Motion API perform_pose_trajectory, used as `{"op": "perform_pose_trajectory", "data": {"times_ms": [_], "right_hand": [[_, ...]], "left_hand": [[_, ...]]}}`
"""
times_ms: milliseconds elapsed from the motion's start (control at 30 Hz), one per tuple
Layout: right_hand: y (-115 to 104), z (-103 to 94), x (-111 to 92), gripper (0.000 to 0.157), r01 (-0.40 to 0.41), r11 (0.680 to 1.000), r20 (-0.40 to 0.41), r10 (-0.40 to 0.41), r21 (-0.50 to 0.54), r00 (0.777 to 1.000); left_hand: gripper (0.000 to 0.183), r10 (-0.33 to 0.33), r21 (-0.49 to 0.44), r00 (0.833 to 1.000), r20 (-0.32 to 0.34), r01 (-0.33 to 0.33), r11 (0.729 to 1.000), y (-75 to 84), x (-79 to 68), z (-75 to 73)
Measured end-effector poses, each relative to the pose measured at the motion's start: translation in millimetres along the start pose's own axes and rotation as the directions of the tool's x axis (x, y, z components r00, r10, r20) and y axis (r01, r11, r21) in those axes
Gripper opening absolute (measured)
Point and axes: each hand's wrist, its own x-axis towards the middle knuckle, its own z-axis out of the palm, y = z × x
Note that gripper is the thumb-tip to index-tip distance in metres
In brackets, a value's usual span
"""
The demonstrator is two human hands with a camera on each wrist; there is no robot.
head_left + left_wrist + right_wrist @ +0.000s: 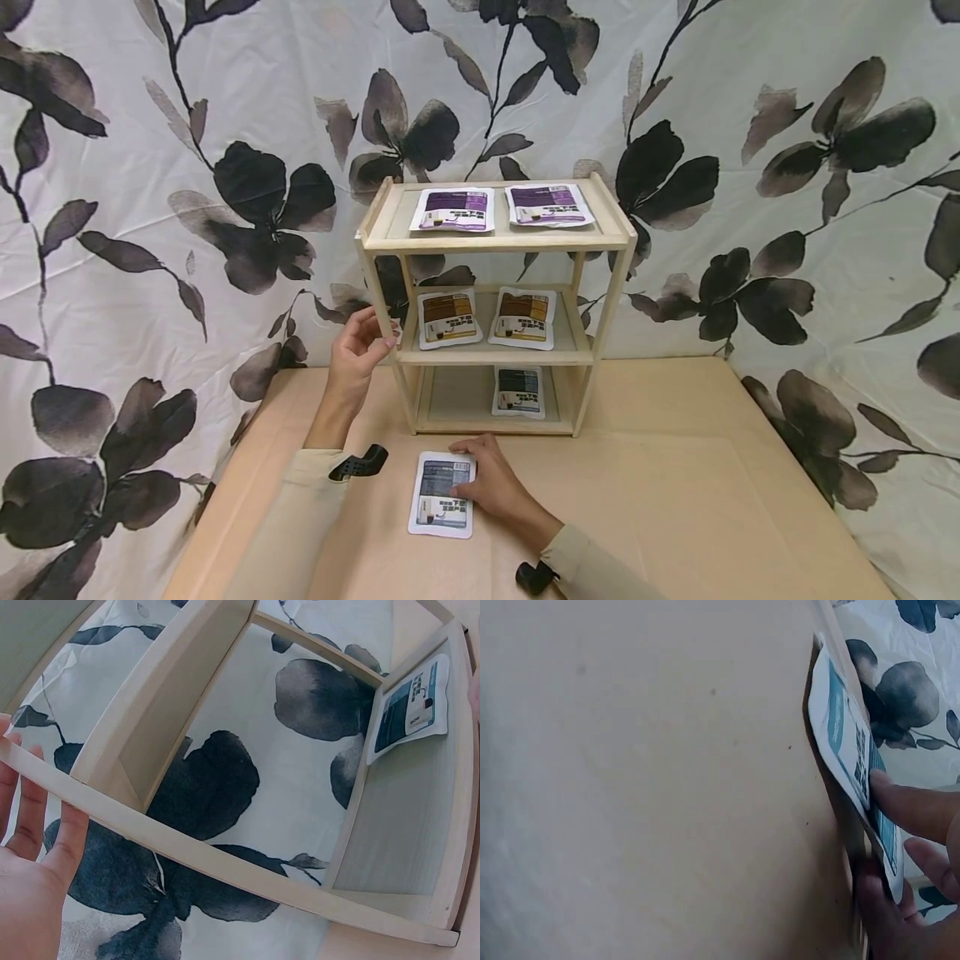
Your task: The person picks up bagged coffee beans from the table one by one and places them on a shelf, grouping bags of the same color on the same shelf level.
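In the head view, my left hand (354, 360) holds the left front post of a small three-tier wooden shelf (495, 358). The left wrist view shows its fingers (30, 817) behind the post (202, 851), with the thumb tip at the left edge. Below the shelf's front, my right hand (497, 483) pinches the right edge of a white sachet with a blue-grey label (441, 500). In the right wrist view the thumb (911, 810) lies on the sachet's printed face (840, 727), other fingers under its edge. The sachet is tilted just over the tabletop.
Two purple-labelled sachets (453, 208) lie on the top tier. Two brown-labelled ones (522, 318) lean on the middle tier. A single blue-grey sachet (518, 392) stands at the bottom tier's right. A floral cloth (540, 100) hangs behind the tan table (675, 467).
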Motion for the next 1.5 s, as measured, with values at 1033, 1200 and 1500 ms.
{"op": "perform_pose_trajectory", "data": {"times_ms": [1033,1200,1500], "right_hand": [[4.0,-16.8,-7.8,0.056,-0.159,0.891,0.247,0.055,0.426,0.968],[9.5,-20.1,-7.5,0.052,-0.149,0.862,0.235,0.036,0.485,0.971],[16.4,-29.2,0.4,0.051,-0.203,0.788,0.269,0.049,0.582,0.962]], "left_hand": [[0.046,-0.005,0.009,1.0,0.0,0.005,1.0,0.0,1.3,0.2],[0.046,-0.003,0.012,1.0,-0.002,0.003,1.0,0.5,0.4,1.2],[0.044,0.003,0.006,1.0,0.004,-0.003,1.0,-0.6,0.1,0.5]]}}
